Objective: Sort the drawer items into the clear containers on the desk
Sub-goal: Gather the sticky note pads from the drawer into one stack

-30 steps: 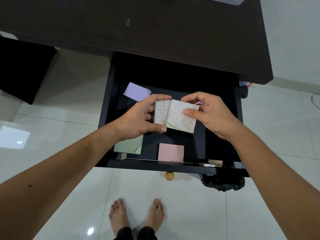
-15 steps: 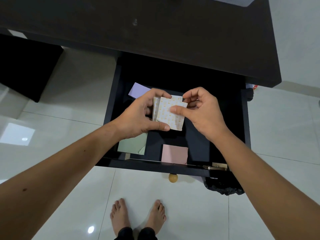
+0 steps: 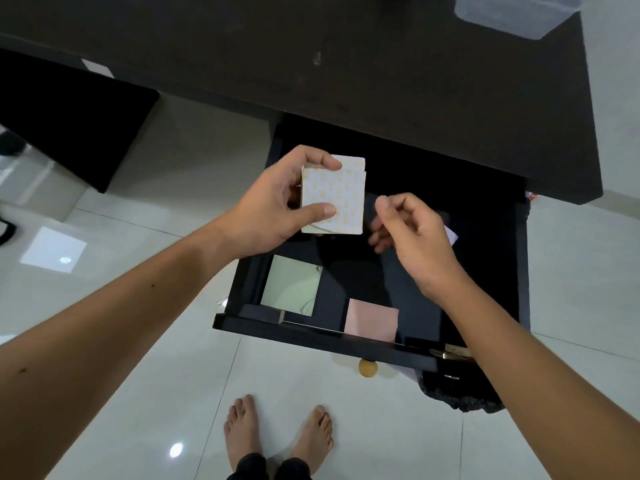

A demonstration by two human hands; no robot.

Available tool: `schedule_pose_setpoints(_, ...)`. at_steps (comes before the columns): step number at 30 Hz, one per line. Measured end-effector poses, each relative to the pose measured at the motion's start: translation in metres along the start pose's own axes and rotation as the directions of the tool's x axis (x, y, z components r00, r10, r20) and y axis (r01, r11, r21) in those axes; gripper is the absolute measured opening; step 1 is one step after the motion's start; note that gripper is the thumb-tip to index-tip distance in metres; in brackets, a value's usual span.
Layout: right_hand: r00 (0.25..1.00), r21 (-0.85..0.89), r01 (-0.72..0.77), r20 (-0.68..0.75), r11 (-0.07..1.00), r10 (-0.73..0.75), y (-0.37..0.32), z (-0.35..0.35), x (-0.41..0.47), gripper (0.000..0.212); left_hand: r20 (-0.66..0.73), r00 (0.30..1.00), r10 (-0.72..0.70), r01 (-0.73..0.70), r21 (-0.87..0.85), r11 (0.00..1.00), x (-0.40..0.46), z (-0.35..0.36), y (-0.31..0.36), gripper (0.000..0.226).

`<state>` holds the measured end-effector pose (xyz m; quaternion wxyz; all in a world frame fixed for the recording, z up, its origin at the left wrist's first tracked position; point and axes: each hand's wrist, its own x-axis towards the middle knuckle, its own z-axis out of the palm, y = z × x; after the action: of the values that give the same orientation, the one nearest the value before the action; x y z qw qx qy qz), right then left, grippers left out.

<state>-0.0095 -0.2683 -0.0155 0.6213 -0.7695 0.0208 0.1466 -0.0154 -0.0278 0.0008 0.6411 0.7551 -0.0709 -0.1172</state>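
My left hand grips a small stack of white cards with a yellow pattern above the open black drawer. My right hand hovers just right of the stack with fingers loosely curled and holds nothing. On the drawer floor lie a green paper pad at the front left and a pink pad at the front middle. A sliver of purple paper shows behind my right hand. One clear container stands on the dark desk at the top right.
A round wooden knob sticks out of the drawer front. A black bin sits on the white tile floor under my right forearm. A metal clip lies at the drawer's front right corner. My bare feet stand below the drawer.
My right hand has let go of the card stack and drawn back to the right. My left hand has squared the cards and lifted them a little towards the desk.
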Motion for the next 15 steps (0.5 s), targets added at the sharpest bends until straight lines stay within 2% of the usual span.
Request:
schedule_pose_setpoints(3, 0.981, -0.219, 0.037, 0.192, 0.975, 0.006, 0.018, 0.007, -0.002, 0.01, -0.05, 0.999, 0.022, -0.022, 0.005, 1.0, 0.004, -0.019, 0.002, 0.047)
schedule_pose_setpoints(7, 0.896, -0.468, 0.204, 0.444, 0.86, 0.029, 0.029, 0.029, -0.006, 0.045, -0.056, 0.998, 0.017, -0.017, 0.0, 1.0, 0.005, -0.027, 0.001, 0.048)
schedule_pose_setpoints(9, 0.882, -0.573, 0.286, 0.471, 0.768, 0.024, 0.033, 0.037, -0.006, 0.058, -0.058, 0.998, 0.017, -0.018, -0.01, 1.0, 0.004, -0.027, 0.001, 0.048)
schedule_pose_setpoints(11, 0.888, -0.612, 0.314, 0.46, 0.726, 0.003, 0.035, 0.04, -0.005, 0.062, -0.065, 0.998, 0.018, -0.02, -0.029, 0.999, 0.003, -0.028, 0.001, 0.049)
schedule_pose_setpoints(15, 0.907, -0.572, 0.262, 0.421, 0.777, 0.003, 0.04, 0.042, -0.003, 0.048, -0.069, 0.997, 0.019, -0.022, -0.049, 0.999, 0.003, -0.029, 0.001, 0.049)
